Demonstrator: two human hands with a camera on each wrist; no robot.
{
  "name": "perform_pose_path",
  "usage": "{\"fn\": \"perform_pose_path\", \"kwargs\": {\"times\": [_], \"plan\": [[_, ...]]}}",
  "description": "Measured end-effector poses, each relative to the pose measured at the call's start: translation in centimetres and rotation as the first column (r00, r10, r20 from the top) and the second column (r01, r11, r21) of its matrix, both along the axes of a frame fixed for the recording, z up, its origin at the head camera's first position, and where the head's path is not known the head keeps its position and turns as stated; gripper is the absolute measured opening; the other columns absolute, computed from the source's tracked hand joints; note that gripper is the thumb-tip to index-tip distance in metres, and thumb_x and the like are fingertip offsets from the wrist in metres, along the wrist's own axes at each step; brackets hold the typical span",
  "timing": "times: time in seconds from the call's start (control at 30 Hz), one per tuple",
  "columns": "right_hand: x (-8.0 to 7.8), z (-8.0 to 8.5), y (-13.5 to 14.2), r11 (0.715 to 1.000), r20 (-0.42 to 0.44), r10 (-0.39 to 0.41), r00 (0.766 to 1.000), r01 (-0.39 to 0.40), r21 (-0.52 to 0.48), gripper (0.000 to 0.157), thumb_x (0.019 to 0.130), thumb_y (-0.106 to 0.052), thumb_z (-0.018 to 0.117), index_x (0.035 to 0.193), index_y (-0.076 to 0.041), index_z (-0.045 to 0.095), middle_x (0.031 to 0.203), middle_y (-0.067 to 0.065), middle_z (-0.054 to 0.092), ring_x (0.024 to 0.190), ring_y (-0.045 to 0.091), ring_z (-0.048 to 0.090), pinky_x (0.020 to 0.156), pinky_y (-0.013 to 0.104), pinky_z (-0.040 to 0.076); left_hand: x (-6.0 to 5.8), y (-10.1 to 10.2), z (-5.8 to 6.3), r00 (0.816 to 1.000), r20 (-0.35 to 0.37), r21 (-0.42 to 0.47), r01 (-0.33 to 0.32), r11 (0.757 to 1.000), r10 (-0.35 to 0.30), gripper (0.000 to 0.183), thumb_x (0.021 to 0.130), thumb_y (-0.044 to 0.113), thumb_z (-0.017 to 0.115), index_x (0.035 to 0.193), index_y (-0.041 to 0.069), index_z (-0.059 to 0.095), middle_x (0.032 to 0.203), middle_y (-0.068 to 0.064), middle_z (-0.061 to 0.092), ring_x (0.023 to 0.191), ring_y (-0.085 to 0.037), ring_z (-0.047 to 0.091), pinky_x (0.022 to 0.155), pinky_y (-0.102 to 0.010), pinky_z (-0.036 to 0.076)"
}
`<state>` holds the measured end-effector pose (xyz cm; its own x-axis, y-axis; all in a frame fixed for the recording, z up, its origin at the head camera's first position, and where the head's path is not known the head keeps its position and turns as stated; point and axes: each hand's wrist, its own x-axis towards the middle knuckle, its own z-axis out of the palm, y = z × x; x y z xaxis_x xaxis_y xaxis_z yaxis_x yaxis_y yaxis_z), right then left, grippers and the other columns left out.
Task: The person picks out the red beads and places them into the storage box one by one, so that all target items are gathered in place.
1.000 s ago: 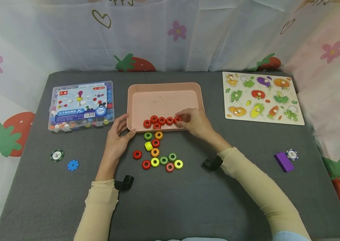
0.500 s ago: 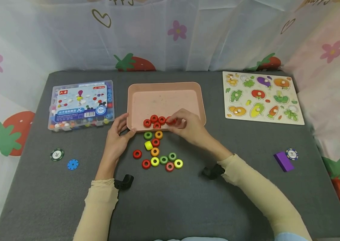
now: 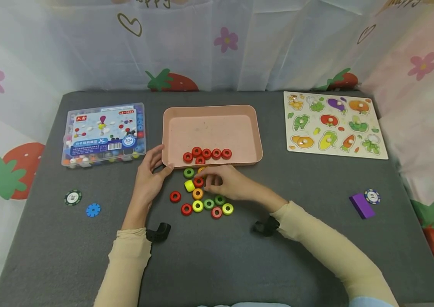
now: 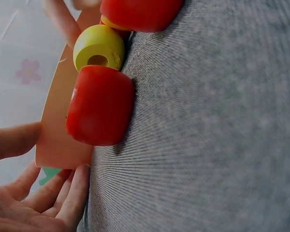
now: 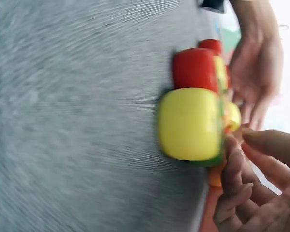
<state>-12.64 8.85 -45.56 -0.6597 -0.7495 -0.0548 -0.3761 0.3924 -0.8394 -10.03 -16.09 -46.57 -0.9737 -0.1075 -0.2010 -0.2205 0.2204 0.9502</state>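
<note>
My left hand [image 3: 149, 175] holds the front left corner of a shallow pink tray [image 3: 213, 125], thumb at the front wall and fingers along the side. Several red ring beads [image 3: 217, 154] lie along the tray's front inside. My right hand [image 3: 226, 181] is over the loose beads before the tray, index and thumb parted around a red bead [image 3: 198, 182]. Its fingers partly cover an orange bead [image 3: 201, 169]. A yellow bead [image 3: 189, 185] lies on its side close by. In the right wrist view, the fingertips [image 5: 251, 137] are blurred behind a large yellow bead [image 5: 191, 124].
More loose beads lie nearer me, including a red one [image 3: 175, 196] and a pale yellow one [image 3: 227, 209]. A plastic box of coloured parts [image 3: 103, 134] is at left, near two chips [image 3: 72, 197]. A vegetable puzzle board [image 3: 336, 123] and a purple block [image 3: 362, 206] are at right.
My right hand has let go of a red bead at the right end of the tray's row and moved down and left over the loose beads. The left hand stays on the tray.
</note>
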Motion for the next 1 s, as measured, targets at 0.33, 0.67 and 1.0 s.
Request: {"fn": "perform_pose_path", "kwargs": {"times": [0.33,0.67,1.0], "plan": [[0.0,-1.1,-0.3,0.994,-0.043,0.013,0.999,-0.008,0.107,0.032,0.092,-0.009,0.071,0.123,-0.012,0.064,0.079,-0.003,0.062,0.066,0.008,0.057,0.064,0.024,0.047,0.0,0.0,-0.1,1.0,-0.014,0.009,0.004,1.0,-0.004,0.064,0.096,0.012,0.067,0.154,0.018,0.038,0.152,-0.008,0.048,0.14,-0.026,0.044,0.112,-0.052,0.033],[-0.4,0.5,0.9,0.998,-0.034,-0.05,0.998,0.051,0.023,0.024,0.088,-0.022,0.079,0.108,-0.016,0.068,0.072,-0.007,0.066,0.063,0.008,0.06,0.063,0.026,0.05,0.0,0.0,-0.4,1.0,-0.007,0.011,0.001,1.0,-0.001,0.063,0.097,0.013,0.067,0.153,0.019,0.039,0.152,-0.008,0.048,0.14,-0.026,0.044,0.114,-0.052,0.03],[-3.2,3.1,3.8,0.971,-0.105,-0.239,0.965,0.235,-0.046,0.019,0.086,-0.023,0.08,0.097,-0.013,0.069,0.083,-0.001,0.064,0.076,0.016,0.059,0.067,0.034,0.048,0.1,0.0,-0.3,1.0,-0.017,-0.004,0.003,1.0,-0.003,0.063,0.097,0.012,0.067,0.153,0.018,0.039,0.151,-0.008,0.049,0.139,-0.026,0.044,0.113,-0.052,0.031]]}}
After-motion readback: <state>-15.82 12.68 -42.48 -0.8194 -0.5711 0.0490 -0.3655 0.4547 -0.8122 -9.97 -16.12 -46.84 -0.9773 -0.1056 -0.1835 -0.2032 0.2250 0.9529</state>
